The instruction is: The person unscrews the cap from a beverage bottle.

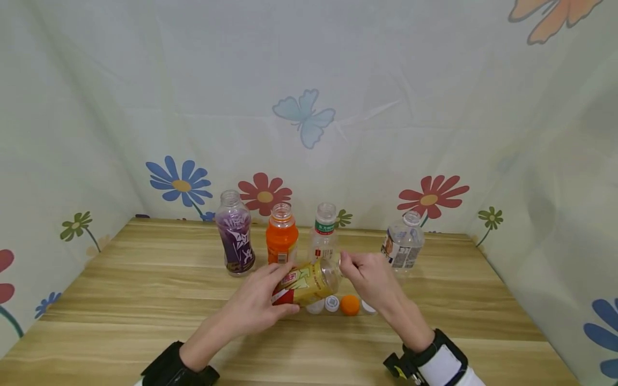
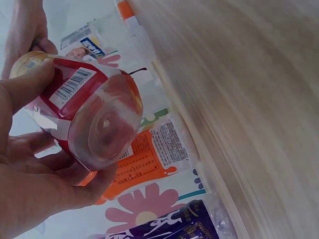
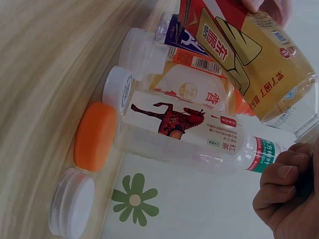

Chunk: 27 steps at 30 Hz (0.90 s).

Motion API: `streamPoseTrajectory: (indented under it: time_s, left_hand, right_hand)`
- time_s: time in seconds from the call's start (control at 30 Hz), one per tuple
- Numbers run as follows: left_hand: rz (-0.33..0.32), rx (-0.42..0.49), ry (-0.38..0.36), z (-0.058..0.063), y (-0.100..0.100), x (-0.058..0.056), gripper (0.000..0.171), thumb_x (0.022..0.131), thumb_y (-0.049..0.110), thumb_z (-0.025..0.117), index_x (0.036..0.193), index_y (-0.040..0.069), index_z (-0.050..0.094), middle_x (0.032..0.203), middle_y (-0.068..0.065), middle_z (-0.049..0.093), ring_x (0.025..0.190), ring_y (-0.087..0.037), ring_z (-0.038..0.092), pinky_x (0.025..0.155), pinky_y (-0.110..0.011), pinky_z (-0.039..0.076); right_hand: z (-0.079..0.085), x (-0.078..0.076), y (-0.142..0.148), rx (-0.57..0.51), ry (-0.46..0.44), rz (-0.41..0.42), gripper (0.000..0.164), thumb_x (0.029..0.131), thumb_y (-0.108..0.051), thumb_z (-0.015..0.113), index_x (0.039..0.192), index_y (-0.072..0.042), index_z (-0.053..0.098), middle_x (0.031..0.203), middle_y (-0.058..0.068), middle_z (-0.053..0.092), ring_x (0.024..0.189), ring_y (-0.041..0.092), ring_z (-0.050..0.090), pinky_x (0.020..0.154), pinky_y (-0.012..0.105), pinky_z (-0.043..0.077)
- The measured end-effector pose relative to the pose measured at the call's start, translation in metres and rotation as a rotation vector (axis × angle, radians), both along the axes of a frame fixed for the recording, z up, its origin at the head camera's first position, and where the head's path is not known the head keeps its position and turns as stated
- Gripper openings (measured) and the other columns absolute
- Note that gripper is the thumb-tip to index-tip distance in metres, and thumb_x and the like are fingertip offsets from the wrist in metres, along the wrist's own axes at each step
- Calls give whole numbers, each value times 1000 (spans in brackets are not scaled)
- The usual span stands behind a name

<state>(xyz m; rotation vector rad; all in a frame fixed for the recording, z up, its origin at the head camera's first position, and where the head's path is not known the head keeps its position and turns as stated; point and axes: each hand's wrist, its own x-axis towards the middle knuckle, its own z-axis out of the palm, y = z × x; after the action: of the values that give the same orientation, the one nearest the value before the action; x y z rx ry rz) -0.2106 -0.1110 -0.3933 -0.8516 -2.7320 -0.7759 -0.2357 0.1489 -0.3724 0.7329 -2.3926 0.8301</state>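
My left hand (image 1: 260,297) grips a clear plastic drink bottle (image 1: 306,283) with a yellow and red label, fingers and thumb round its lower body. The bottle is tilted above the table, its base facing the camera in the left wrist view. At the neck end, my right hand (image 1: 372,276) has its fingers curled at the mouth, which they hide; whether a cap is there does not show. Beneath lie an orange cap (image 1: 350,305), a white cap (image 1: 331,303), a translucent cap (image 3: 142,55) and another white cap (image 3: 72,203).
Uncapped bottles stand behind the hands: one with a purple label (image 1: 235,236), one orange (image 1: 281,236), a clear one with a green neck band (image 1: 324,230), and a clear one (image 1: 404,241) to the right. A patterned curtain (image 1: 309,64) closes off the wooden table (image 1: 145,300).
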Motion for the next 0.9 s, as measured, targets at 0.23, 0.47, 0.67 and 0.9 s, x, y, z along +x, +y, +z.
streamPoseTrajectory:
  time_s: [0.23, 0.47, 0.67, 0.9]
  left_hand:
    - [-5, -3, 16, 0, -1, -1, 78, 79, 38, 83, 143, 8, 49, 122, -3, 56, 108, -18, 54, 92, -37, 43]
    - [-12, 0, -15, -2, -2, -3, 76, 80, 37, 82, 143, 10, 50, 125, -3, 56, 110, -18, 54, 93, -37, 43]
    - [-15, 31, -55, -5, -4, -7, 77, 80, 35, 83, 144, 10, 49, 124, -1, 56, 105, -15, 54, 91, -35, 44]
    - [4, 37, -109, -6, -4, -9, 79, 81, 37, 82, 147, 11, 46, 128, -4, 54, 106, -18, 54, 90, -37, 45]
  right_hand:
    - [-6, -4, 2, -40, 55, 51, 45, 97, -19, 51, 56, -24, 33, 54, -21, 21, 45, -3, 21, 43, 15, 13]
    - [-10, -11, 5, -10, 215, 135, 38, 93, -13, 49, 59, -22, 34, 58, -17, 25, 48, -2, 26, 44, 12, 16]
    - [-11, -14, 5, 69, 268, 166, 37, 103, -25, 41, 67, -19, 41, 63, -13, 30, 51, 1, 33, 46, 12, 23]
    - [-8, -10, 7, 157, 132, 139, 36, 108, -38, 34, 83, -16, 46, 73, -9, 36, 61, 6, 38, 52, 18, 31]
